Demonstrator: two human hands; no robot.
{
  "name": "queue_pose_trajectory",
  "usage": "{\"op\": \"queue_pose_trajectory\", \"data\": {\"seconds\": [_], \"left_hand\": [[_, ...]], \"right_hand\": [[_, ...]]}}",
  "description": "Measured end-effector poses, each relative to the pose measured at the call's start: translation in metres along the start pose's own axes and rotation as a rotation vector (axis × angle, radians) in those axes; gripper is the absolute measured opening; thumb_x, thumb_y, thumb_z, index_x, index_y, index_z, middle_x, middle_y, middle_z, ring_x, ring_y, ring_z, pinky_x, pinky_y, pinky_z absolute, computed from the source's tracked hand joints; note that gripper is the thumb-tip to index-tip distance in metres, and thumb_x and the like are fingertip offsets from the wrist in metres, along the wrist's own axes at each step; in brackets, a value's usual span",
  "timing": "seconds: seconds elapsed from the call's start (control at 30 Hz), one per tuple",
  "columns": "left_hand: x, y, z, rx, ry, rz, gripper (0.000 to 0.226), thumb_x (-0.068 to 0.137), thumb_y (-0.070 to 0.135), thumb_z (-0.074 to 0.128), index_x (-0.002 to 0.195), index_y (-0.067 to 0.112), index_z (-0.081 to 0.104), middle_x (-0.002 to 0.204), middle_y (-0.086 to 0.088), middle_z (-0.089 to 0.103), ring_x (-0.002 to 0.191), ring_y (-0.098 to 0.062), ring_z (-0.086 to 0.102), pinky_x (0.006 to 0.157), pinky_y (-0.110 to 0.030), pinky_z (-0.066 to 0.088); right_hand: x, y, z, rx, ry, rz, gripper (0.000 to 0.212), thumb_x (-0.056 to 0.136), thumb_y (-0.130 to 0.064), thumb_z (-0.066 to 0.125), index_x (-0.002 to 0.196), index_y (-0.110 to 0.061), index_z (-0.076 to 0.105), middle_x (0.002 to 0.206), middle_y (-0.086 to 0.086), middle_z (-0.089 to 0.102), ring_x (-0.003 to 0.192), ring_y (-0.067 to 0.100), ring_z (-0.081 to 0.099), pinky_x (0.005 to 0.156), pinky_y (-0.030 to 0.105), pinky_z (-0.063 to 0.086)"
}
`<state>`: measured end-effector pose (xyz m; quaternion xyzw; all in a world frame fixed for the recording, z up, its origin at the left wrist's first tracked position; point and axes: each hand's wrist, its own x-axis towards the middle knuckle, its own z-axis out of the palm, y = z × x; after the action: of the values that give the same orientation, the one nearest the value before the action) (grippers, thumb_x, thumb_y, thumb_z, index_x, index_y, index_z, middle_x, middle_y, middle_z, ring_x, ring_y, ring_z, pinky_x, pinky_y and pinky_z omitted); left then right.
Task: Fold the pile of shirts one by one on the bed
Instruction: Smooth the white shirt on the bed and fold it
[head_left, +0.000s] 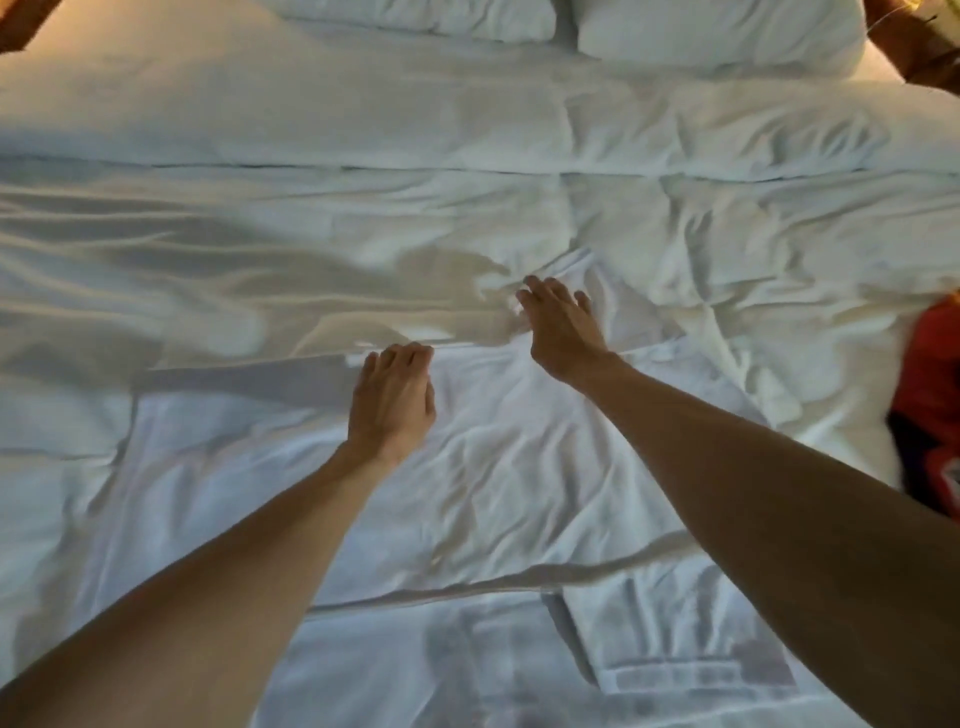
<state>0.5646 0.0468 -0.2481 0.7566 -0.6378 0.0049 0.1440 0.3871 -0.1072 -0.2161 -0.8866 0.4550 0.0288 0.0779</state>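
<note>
So the white shirt (493, 467) is spread on the bed (311, 130); left hand (392, 402) grips its far edge, right hand (563, 327) presses flat, probably a fold comes next

**What I count on the bed**

I see my two hands, the left hand (392, 397) and the right hand (561, 325), both over the white cloth. At the head of the one bed (260, 218) there are two pillows: the left pillow (415, 15) and the right pillow (717, 31). One white shirt (493, 457) lies spread before me. One folded white garment (675, 639) lies near the front edge. At the right edge there is one red and dark heap of clothes (930, 374); how many pieces it has I cannot tell.
</note>
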Motion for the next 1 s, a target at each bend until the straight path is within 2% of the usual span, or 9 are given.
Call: {"op": "queue_pose_trajectory", "data": {"seconds": [0.1,0.2,0.33,0.47,0.57,0.63,0.67,0.77,1.0], "left_hand": [[0.012,-0.003,0.016,0.062,-0.073,-0.004,0.048,0.074,-0.002,0.063,0.121,0.007,0.060,0.119,-0.014,0.062,0.113,-0.036,0.057,0.099,-0.049,0.045],[0.011,-0.002,0.028,0.113,-0.126,-0.069,0.055,0.079,0.002,0.065,0.133,0.011,0.054,0.128,-0.012,0.057,0.123,-0.033,0.051,0.107,-0.052,0.036],[0.012,0.000,0.023,0.179,-0.124,-0.115,0.039,0.085,0.011,0.067,0.123,0.015,0.059,0.121,-0.010,0.056,0.116,-0.034,0.050,0.108,-0.051,0.031],[0.008,0.002,0.004,0.100,0.018,-0.097,0.016,0.080,0.007,0.075,0.095,0.008,0.068,0.094,-0.014,0.062,0.089,-0.039,0.056,0.090,-0.050,0.043],[-0.011,0.002,-0.004,0.023,0.184,-0.014,0.009,0.083,0.005,0.074,0.088,0.008,0.068,0.085,-0.011,0.061,0.077,-0.036,0.056,0.077,-0.042,0.042],[-0.032,0.009,-0.011,-0.038,0.262,0.016,0.003,0.089,0.009,0.070,0.090,0.011,0.068,0.085,-0.007,0.060,0.076,-0.032,0.056,0.074,-0.039,0.041],[-0.044,0.015,-0.014,-0.053,0.284,0.024,0.001,0.091,0.011,0.067,0.091,0.012,0.068,0.085,-0.006,0.060,0.076,-0.029,0.056,0.073,-0.038,0.042],[-0.088,0.031,-0.016,-0.052,0.285,0.058,0.012,0.095,0.019,0.058,0.092,0.016,0.069,0.086,-0.004,0.060,0.077,-0.027,0.055,0.068,-0.038,0.042],[-0.163,0.049,0.002,-0.012,0.104,0.070,0.029,0.087,0.024,0.050,0.104,0.021,0.073,0.102,-0.004,0.065,0.086,-0.033,0.061,0.074,-0.042,0.041]], "right_hand": [[0.025,0.010,0.002,-0.073,-0.129,-0.007,0.075,0.095,0.001,0.046,0.157,-0.022,0.011,0.166,-0.004,-0.010,0.152,0.026,-0.005,0.118,0.063,0.005],[0.037,0.019,0.008,-0.335,-0.178,-0.046,0.068,0.103,-0.016,0.039,0.158,-0.021,-0.002,0.165,0.002,0.006,0.152,0.028,-0.003,0.111,0.073,-0.004],[0.035,0.030,0.001,-0.478,-0.105,-0.058,0.046,0.097,-0.018,0.051,0.143,-0.019,0.044,0.136,0.006,0.048,0.140,0.030,0.031,0.111,0.075,-0.002],[0.005,0.047,-0.012,-0.439,0.052,-0.060,0.031,0.086,0.000,0.059,0.113,-0.014,0.066,0.115,0.008,0.057,0.128,0.032,0.043,0.116,0.066,-0.004],[-0.038,0.064,-0.015,-0.345,0.313,-0.071,0.022,0.073,0.005,0.071,0.092,-0.008,0.072,0.097,0.013,0.064,0.101,0.037,0.060,0.115,0.062,0.023],[-0.076,0.069,-0.015,-0.248,0.458,-0.017,0.017,0.068,0.001,0.076,0.081,-0.008,0.071,0.087,0.013,0.066,0.084,0.037,0.063,0.095,0.051,0.047],[-0.099,0.067,-0.015,-0.189,0.502,0.012,0.016,0.067,0.000,0.076,0.079,-0.009,0.070,0.083,0.012,0.066,0.078,0.036,0.062,0.081,0.045,0.051],[-0.176,0.052,-0.002,-0.031,0.527,0.079,0.023,0.062,-0.003,0.075,0.082,-0.014,0.070,0.086,0.008,0.069,0.073,0.034,0.063,0.065,0.038,0.048],[-0.261,0.043,0.049,-0.095,0.245,0.209,0.073,0.040,-0.013,0.085,0.111,-0.021,0.066,0.124,0.003,0.057,0.109,0.030,0.054,0.088,0.051,0.037]]}}
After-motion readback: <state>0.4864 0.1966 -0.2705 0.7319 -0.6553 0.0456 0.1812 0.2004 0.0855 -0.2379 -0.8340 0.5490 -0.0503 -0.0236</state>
